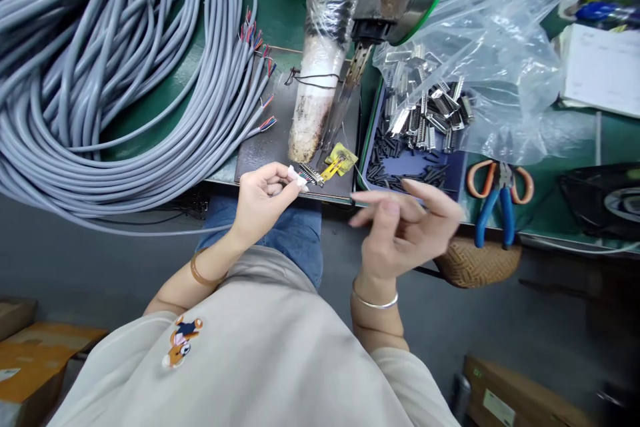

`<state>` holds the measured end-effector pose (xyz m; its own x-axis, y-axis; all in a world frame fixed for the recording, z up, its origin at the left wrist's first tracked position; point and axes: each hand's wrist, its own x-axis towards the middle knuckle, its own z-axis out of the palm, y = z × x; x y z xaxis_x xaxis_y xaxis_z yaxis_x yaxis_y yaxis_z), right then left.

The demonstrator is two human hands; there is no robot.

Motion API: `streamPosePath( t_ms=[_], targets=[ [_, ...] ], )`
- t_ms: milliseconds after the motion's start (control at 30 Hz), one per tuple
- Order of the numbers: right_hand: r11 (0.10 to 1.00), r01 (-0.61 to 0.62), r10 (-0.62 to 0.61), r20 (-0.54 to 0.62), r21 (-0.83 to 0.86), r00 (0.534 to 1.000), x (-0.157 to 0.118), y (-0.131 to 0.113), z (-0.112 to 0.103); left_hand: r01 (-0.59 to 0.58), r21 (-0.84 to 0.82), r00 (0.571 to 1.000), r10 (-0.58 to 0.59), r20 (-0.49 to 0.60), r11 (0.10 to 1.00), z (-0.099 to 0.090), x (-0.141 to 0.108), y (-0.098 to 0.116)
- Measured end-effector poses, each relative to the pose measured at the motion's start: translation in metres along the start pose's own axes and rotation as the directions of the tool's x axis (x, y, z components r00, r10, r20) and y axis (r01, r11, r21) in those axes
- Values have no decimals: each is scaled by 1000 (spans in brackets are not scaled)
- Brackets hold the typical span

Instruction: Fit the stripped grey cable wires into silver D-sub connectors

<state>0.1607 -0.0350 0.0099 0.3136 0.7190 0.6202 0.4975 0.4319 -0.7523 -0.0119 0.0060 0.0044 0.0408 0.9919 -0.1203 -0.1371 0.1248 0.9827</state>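
Observation:
My left hand [267, 197] pinches the white-wrapped end of a grey cable [170, 232], whose small coloured wires run to a metal connector [312, 174]. That connector lies near the front edge of the dark board [270, 153], below a soldering tool's metal tip [350, 87]. Beside it is a yellow strip on a yellow-green pad [342, 159]. My right hand [405, 223] is raised in front of the blue tray [405, 163], its fingers bent and slightly blurred; whether a thin strand lies between them is unclear.
Many grey cables [165, 173] with stripped ends cover the left side. A white duct [315, 93] comes down at the centre. Metal connectors [435, 110] and black sleeves fill the tray under clear plastic [510, 60]. Pliers [500, 197] and scissors-like orange handles lie right, near papers [603, 70].

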Motion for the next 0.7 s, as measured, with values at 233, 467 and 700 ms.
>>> streamPosePath(
  t_ms=[233, 467, 700],
  targets=[
    [986, 110, -72, 275, -124, 959, 0, 9, 17, -67, 75, 996, 71, -45, 995, 4, 2, 1],
    [993, 87, -66, 246, -76, 967, 6, 12, 26, -215, 252, 966, 244, -88, 943, 5, 2, -4],
    [987, 126, -100, 249, -95, 963, 11, 9, 24, -355, 350, 917, 396, -53, 867, 3, 0, -5]
  ],
)
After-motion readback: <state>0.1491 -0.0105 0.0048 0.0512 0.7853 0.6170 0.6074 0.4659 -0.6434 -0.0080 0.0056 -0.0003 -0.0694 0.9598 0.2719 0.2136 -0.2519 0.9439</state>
